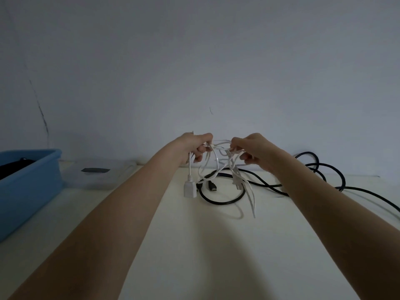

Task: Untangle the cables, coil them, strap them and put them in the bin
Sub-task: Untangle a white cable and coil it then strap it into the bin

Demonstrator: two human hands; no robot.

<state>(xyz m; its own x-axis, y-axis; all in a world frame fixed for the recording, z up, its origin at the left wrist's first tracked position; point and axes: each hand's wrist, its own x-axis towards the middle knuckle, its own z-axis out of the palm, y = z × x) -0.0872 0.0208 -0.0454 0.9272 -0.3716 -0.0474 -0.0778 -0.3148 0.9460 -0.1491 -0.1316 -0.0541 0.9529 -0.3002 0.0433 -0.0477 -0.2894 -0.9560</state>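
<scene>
Both hands hold a tangled white cable [218, 158] up above the table. My left hand [195, 148] grips one part of the tangle, and a white connector [190, 189] hangs below it. My right hand [251, 151] pinches the strands on the other side. White loops and a small plug [237, 184] dangle down to the table. Under them a black cable [225, 201] lies in loose loops, running off to the right. The blue bin [28, 189] stands at the left with something dark inside.
A clear plastic lid or box [97, 175] with a dark label lies beside the bin against the wall. The cream table [194, 245] runs from the wall to the near edge. A plain grey wall stands close behind.
</scene>
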